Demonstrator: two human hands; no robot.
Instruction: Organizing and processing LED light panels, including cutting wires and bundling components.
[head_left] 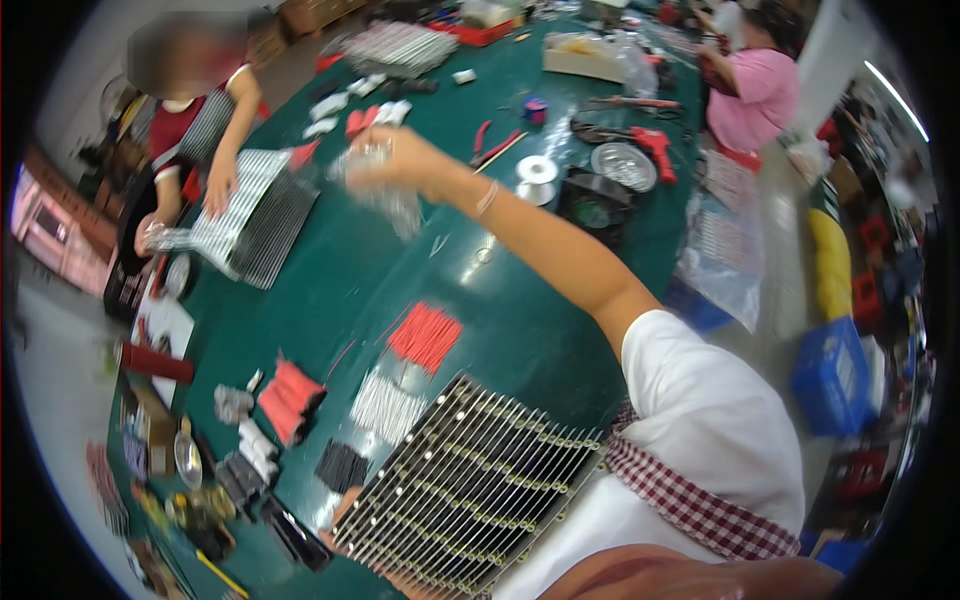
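My right hand is stretched far out over the green table, its fingers closed on a crumpled clear plastic bag, somewhat smeared by motion. Close to my body, my left hand grips the lower left edge of a rack of thin metal rods with rows of small yellowish rings. The rack is tilted and hides most of that hand. Just beyond it lie bundles of short red wires, white wires and black wires.
Across the green table, a person handles another rod rack. Pliers, a solder spool, a red glue gun and a metal dish lie beyond my right arm. Red bundles sit at left.
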